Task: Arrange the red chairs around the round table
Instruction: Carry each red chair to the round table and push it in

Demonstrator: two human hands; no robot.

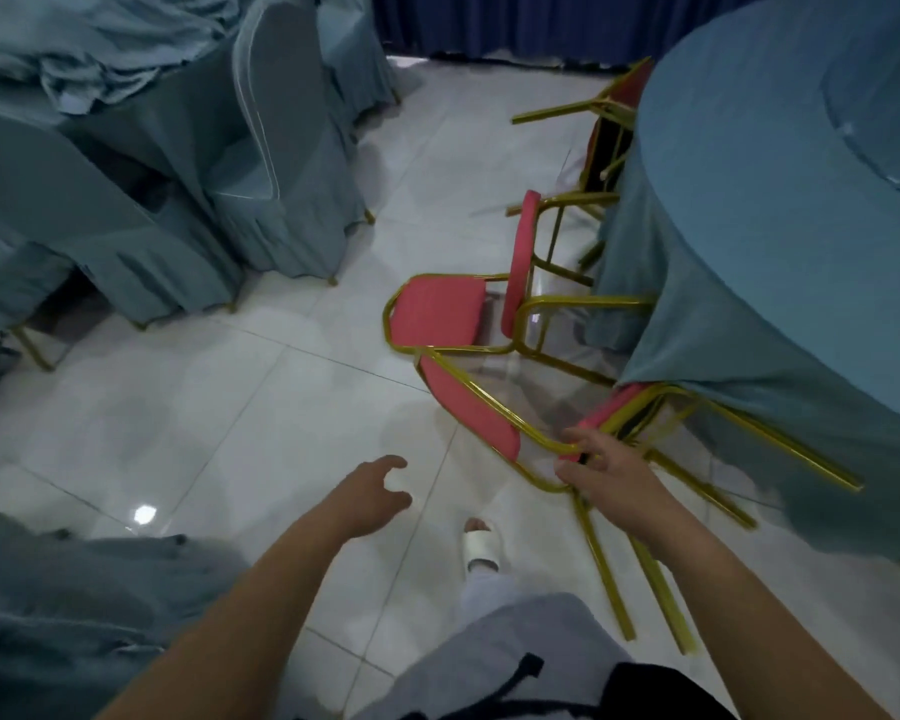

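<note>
A round table under a blue-grey cloth fills the right side. The nearest red chair, gold-framed, stands tilted beside it with its seat partly under the cloth. My right hand grips the gold top rail of this chair's back. A second red chair stands just beyond, facing the table. A third red chair shows at the table's far edge, mostly hidden. My left hand hangs free over the floor, fingers loosely curled, holding nothing.
Chairs in blue-grey covers crowd the left side around another covered table. More blue cloth lies at the lower left. White tiled floor runs between. My foot in a white slipper stands near the held chair.
</note>
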